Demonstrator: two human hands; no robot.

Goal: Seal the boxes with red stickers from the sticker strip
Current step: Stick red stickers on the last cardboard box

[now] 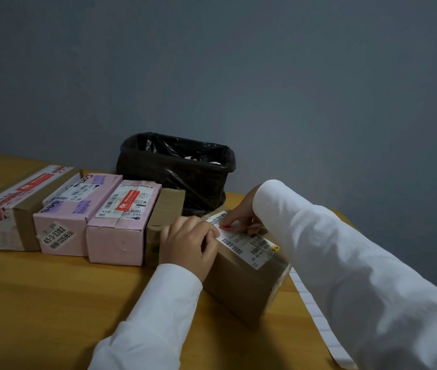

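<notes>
**White long sleeves, bare hands**

Both arms wear long white sleeves of a soft, slightly creased fabric. Each sleeve ends in a plain cuff at the wrist. The left hand (189, 243) and right hand (241, 213) are bare, with no gloves, rings or watch showing.

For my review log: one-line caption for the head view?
Both hands press a red sticker onto a brown box beside four lined-up boxes.

Boxes (97, 217) block the table's (52, 303) left rear, a bin (174, 172) behind; its near-left lies open.
</notes>
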